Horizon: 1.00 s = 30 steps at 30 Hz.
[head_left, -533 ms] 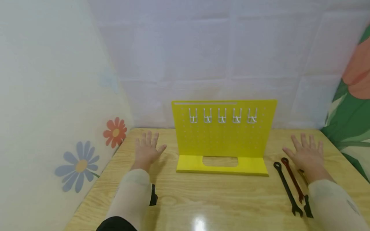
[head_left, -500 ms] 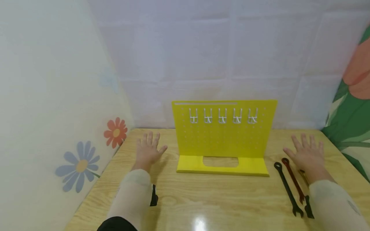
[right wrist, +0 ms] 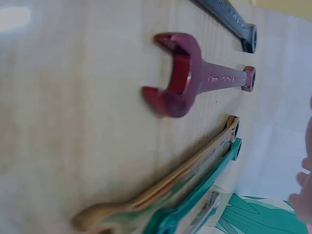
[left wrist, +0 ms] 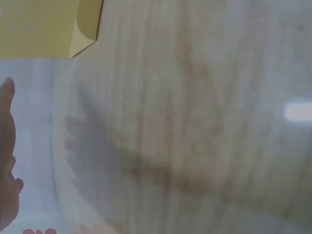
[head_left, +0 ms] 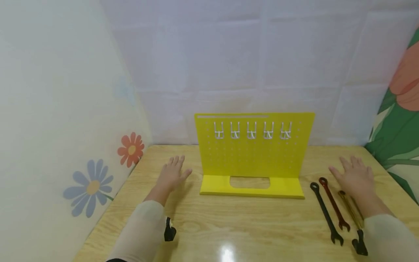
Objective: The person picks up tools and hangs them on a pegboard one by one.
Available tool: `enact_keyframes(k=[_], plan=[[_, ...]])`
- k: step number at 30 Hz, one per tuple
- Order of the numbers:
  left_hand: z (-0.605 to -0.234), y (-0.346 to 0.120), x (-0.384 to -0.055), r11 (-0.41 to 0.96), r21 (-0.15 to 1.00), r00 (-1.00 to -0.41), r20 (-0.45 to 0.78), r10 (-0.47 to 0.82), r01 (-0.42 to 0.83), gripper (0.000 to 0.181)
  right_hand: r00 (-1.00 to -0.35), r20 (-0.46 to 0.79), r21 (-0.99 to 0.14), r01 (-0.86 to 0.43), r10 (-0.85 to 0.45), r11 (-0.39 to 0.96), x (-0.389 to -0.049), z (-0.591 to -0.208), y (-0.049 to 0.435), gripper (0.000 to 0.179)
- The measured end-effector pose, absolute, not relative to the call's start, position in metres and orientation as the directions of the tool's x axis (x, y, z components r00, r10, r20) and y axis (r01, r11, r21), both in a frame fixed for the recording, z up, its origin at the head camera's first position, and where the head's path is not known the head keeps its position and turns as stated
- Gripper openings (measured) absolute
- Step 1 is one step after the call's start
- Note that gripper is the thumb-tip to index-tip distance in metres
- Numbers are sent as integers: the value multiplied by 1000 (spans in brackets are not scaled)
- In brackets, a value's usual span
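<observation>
My left hand (head_left: 171, 175) is held over the table left of the yellow pegboard (head_left: 250, 156), fingers extended, holding nothing. My right hand (head_left: 355, 180), also with fingers spread, hovers over the right side above a group of combination wrenches. A black wrench (head_left: 326, 214) and a red wrench (head_left: 334, 203) lie side by side between the board and that hand. Nearer the right wrist is a gold wrench (head_left: 351, 209), partly covered by the arm in the head view. The right wrist view shows a green wrench (right wrist: 195, 195) against the gold one.
A row of several white wire hooks (head_left: 251, 131) runs along the board's upper part, with nothing hanging on them. The board stands on its yellow base (head_left: 216, 185) on a wood-grain table (head_left: 229, 225). White cloth (head_left: 229, 72) backs the table; flower-print panels flank it.
The left hand has shifted slightly right and tipped so its fingers look shorter. The right hand has moved right, uncovering more of the gold wrench. Board and wrenches stay in place.
</observation>
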<state>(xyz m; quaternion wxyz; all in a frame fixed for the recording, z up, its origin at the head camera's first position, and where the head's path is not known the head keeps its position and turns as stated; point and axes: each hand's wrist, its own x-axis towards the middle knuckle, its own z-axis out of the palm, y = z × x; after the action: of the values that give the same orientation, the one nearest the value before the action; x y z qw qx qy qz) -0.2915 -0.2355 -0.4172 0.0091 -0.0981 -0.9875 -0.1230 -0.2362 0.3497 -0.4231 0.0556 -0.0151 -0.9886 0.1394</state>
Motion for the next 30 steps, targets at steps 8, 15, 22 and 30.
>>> enact_keyframes(k=[8, 15, 22, 30], plan=[[-436, -230, -269, 804, 566, -979, 31, 202, 183, 61, -994, 64, -412, 56, 89, 910, -209, -428, 355, 80], [-449, -218, -251, 741, 642, -978, 76, 196, 198, 46, -989, 3, -506, 127, 149, 853, -193, -433, 366, 77], [-462, -207, -245, 627, 748, -973, 107, 205, 215, 44, -992, -39, -516, 126, 124, 847, -183, -434, 375, 74], [-477, -199, -243, 565, 806, -983, 105, 152, 174, 34, -979, -43, -534, 189, 197, 824, -173, -445, 376, 74]])
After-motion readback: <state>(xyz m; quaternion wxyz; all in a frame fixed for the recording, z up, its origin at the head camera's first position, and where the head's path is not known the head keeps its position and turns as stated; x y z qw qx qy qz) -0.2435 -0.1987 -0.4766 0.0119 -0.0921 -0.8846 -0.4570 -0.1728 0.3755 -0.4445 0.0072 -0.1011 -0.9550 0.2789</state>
